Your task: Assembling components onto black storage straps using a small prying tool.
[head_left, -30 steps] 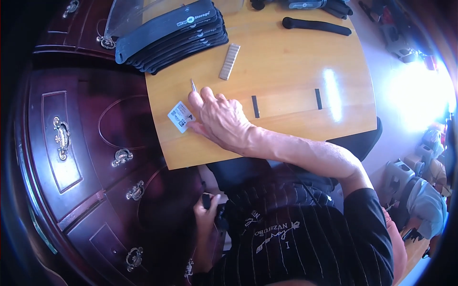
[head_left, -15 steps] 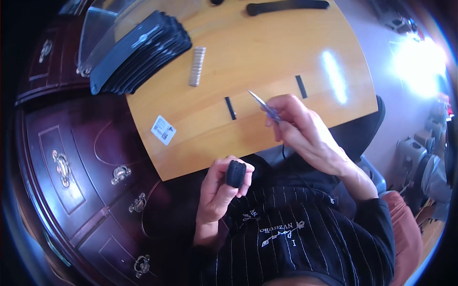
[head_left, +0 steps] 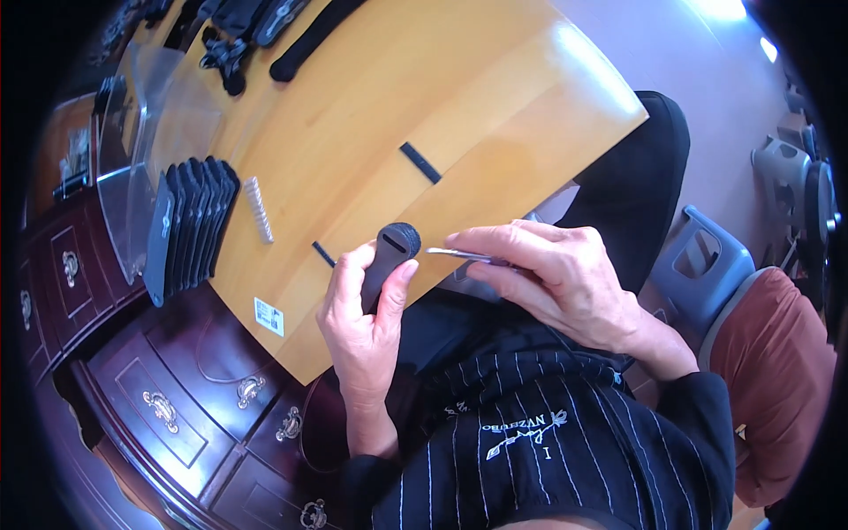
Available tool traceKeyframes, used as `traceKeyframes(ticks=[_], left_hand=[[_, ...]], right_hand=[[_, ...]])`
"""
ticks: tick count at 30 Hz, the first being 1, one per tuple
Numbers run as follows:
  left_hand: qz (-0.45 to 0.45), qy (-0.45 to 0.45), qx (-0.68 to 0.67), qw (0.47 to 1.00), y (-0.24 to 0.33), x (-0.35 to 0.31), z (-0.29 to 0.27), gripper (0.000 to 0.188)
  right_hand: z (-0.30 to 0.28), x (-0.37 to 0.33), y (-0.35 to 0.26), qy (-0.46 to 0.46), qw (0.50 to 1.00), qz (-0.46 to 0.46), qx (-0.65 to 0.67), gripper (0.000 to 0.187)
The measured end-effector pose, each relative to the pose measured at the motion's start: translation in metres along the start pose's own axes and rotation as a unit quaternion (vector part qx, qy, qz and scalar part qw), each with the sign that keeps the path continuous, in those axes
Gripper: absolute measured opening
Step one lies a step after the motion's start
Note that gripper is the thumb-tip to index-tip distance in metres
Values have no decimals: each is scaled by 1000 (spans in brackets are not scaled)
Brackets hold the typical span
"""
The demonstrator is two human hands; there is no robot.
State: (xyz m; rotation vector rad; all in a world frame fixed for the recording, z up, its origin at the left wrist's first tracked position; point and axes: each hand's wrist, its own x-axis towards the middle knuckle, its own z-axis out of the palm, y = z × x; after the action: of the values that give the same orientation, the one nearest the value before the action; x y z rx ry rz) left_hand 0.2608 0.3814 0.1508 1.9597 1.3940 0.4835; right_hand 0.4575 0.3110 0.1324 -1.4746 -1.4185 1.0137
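Note:
My left hand [head_left: 358, 322] is closed around a black handle-shaped piece [head_left: 397, 240], its rounded end upward. A narrow slot shows on that end, and its rim looks ridged. Between the thumb and fingers of my right hand [head_left: 565, 283] is a slim, pointed metal tool that looks like tweezers [head_left: 464, 255]. Its tip points left at the black piece, a small gap away. Beyond my hands, two short black strips lie on the wooden table: one strip [head_left: 420, 162] farther off, the other strip [head_left: 323, 253] beside my left fingers.
Several dark flat pieces [head_left: 196, 221] stand in a row at the table's left edge. A row of small silvery pieces [head_left: 258, 209] and a white label [head_left: 269, 317] lie nearby. A long black piece [head_left: 309, 49] is at the back. Dark drawers [head_left: 163, 415] stand left; a blue-grey stool [head_left: 707, 256] stands right.
My view has shifted and turned. The black piece in my left hand is now raised and turned, showing its slot. The tool's tip has come down close to it.

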Motion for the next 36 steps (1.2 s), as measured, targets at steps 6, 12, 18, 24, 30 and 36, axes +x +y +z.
traceKeyframes(ticks=[6, 12, 18, 24, 30, 36], left_hand=[[41, -20, 19, 999, 13, 13, 9, 24], [18, -43, -7, 999, 15, 15, 9, 22], [12, -17, -74, 997, 6, 17, 8, 22], [-39, -26, -56, 997, 7, 23, 0, 22], [-23, -20, -30, 999, 11, 28, 6, 21], [14, 11, 28, 999, 9, 32, 14, 19]], right_hand=[[2, -7, 10, 36, 996, -6, -84, 29], [0, -9, 4, 24, 989, -20, -146, 31], [13, 4, 4, 58, 988, -64, -127, 35], [16, 14, 2, 42, 989, -61, -130, 35], [18, 16, 7, 54, 987, -53, -138, 35], [23, 18, 7, 90, 966, -49, -239, 37]])
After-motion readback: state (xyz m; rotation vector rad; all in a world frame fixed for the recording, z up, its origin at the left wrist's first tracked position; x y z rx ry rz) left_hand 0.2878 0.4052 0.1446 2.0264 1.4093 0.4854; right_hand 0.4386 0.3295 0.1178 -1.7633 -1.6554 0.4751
